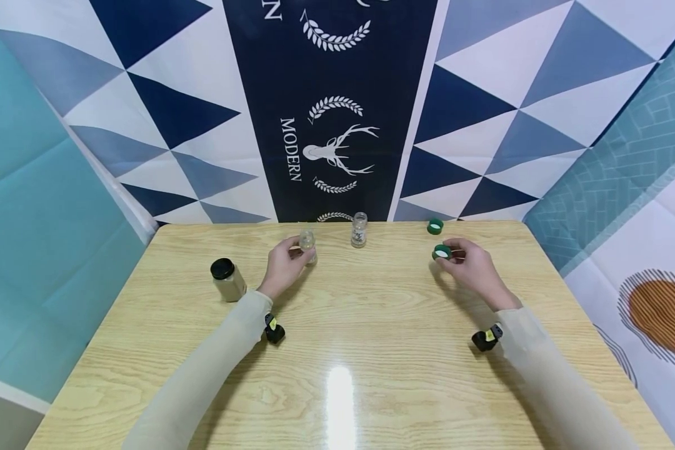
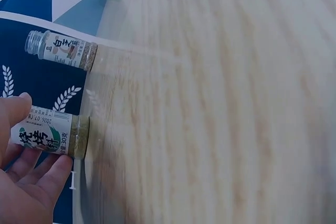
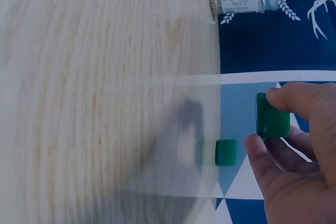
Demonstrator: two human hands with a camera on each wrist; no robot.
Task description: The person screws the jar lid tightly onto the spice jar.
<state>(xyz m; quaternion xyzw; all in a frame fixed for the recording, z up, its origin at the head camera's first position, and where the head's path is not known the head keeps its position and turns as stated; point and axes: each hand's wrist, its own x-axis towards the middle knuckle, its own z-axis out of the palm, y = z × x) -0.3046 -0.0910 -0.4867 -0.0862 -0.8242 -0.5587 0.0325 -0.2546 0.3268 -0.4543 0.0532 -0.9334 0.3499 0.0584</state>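
My left hand (image 1: 285, 267) grips a clear spice jar (image 2: 48, 130) with a printed label and greenish-brown contents; its mouth is hidden by the hand in the left wrist view. To its right, near the table's back edge, stands a second labelled spice jar (image 1: 359, 231), uncapped and upright. On the right side, my right hand (image 1: 470, 265) pinches a green cap (image 3: 273, 115) between thumb and fingers, held above the table. Another green cap (image 1: 435, 226) lies just behind it, at the back edge.
A jar with a black lid (image 1: 228, 280) stands left of my left hand. The wooden table (image 1: 371, 325) ends at the back against a patterned cloth (image 1: 337, 112). Teal cloth (image 1: 45, 237) hangs at the left.
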